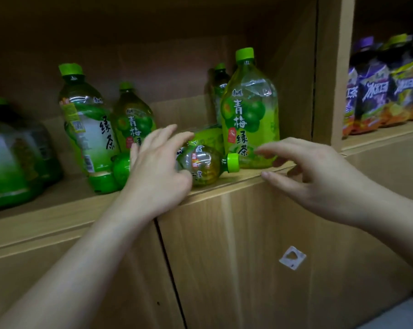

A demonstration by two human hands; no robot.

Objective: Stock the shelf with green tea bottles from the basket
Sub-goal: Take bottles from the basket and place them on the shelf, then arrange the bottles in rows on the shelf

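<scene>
The green tea bottle (201,162) lies on its side at the front edge of the wooden shelf (236,179), clear plastic with a green label, its bright green cap (233,163) pointing right toward an upright bottle (250,110) just behind. Your left hand (158,167) rests on its body with fingers spread loosely, not clamped. Your right hand (319,172) hovers open just beside the cap, fingers apart, gripping nothing.

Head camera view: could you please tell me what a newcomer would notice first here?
Probably the green tea bottle lying on its side at the shelf's front edge, cap pointing right. The left hand rests on it, and the right hand hovers open beside its cap. Behind stands a tall upright green tea bottle, brightest in the compartment.
</scene>
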